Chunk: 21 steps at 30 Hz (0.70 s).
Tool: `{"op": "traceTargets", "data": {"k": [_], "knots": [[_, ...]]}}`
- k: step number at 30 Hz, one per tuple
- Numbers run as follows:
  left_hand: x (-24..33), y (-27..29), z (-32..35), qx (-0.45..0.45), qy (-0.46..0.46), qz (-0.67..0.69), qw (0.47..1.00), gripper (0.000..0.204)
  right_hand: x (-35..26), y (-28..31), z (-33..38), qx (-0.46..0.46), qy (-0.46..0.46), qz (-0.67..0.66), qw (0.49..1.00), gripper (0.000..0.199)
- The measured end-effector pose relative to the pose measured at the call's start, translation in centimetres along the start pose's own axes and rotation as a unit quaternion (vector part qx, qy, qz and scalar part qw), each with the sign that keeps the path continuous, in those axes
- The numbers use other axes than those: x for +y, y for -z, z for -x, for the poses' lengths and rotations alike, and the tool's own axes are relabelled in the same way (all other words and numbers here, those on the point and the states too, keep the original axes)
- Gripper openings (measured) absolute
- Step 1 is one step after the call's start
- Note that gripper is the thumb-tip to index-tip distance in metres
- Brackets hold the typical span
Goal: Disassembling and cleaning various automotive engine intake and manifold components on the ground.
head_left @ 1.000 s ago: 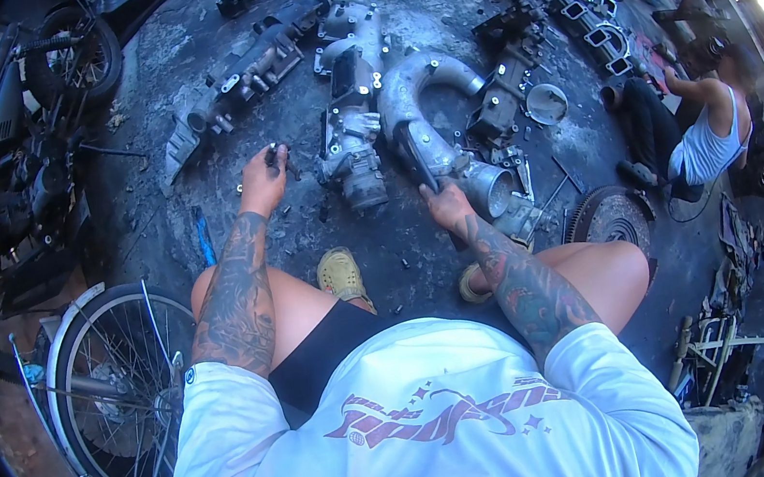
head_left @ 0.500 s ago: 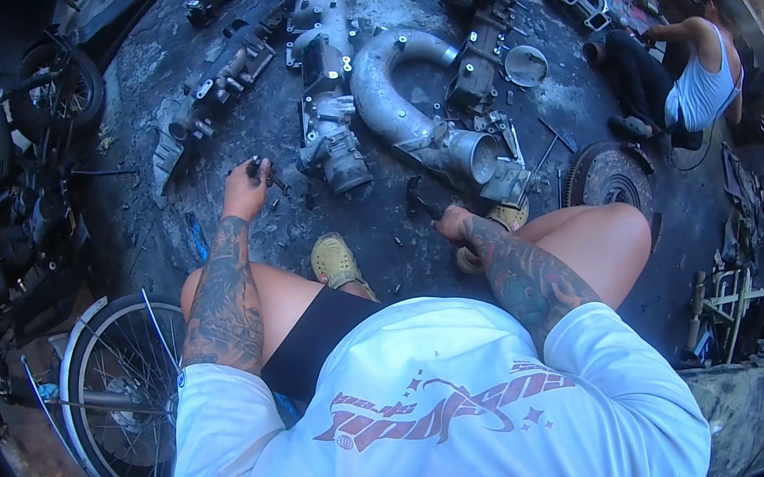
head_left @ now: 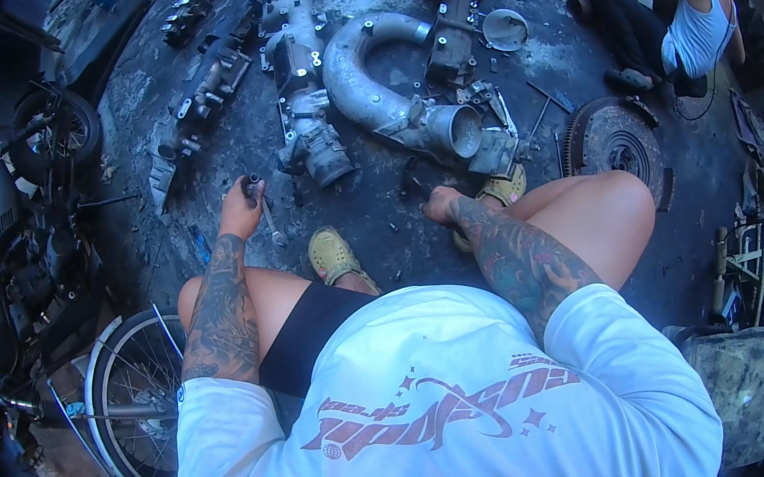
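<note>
My left hand (head_left: 241,211) is closed above the floor at left of centre. A dark, short cylindrical piece (head_left: 250,185) shows at its fingers. From the thumb side a shiny wrench (head_left: 270,220) hangs down toward the floor, its upper end hidden by the hand. My right hand (head_left: 441,204) is closed around a dark tool (head_left: 414,182) of a kind I cannot make out, low beside my right shoe. Just beyond it lies a curved silver metal pipe (head_left: 359,86) with a wide round mouth. A long cast-metal engine part (head_left: 297,75) lies between the hands, farther off.
Another person (head_left: 698,18) sits at the far right. A toothed flywheel (head_left: 611,148) lies beside my right knee. A motorcycle (head_left: 14,261) and a spoked wheel (head_left: 136,400) stand at left. Several more engine castings (head_left: 214,86) and a round metal cup (head_left: 505,29) lie ahead.
My left hand has turned and lowered slightly, and the shiny wrench now shows clearly. My right hand has moved slightly left with its dark tool. The whole view has shifted a little.
</note>
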<state>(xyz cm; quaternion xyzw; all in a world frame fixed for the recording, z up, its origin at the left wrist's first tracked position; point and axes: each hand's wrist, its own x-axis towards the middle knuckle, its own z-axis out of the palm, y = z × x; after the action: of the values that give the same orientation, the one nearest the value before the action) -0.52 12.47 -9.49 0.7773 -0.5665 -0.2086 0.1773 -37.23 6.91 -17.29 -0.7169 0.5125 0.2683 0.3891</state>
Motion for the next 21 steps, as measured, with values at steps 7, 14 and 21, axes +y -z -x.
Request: {"op": "traceTargets", "data": {"k": [7,14,21], "knots": [[0.9,-0.5,-0.5,-0.066,-0.004,-0.009,0.998,0.038,2.0,-1.0,-1.1,0.055,-0.020,-0.086,0.995,0.038],[-0.6,-3.2,-1.6,-0.217,-0.006,-0.020,0.976,0.036,2.0,-1.3,0.0,0.168,0.016,-0.305,0.937,0.038],[4.2,-3.0,-2.0,-0.297,-0.034,-0.094,0.950,0.037,2.4,-2.3,-1.4,-0.023,-0.012,-0.088,0.996,0.042]]}}
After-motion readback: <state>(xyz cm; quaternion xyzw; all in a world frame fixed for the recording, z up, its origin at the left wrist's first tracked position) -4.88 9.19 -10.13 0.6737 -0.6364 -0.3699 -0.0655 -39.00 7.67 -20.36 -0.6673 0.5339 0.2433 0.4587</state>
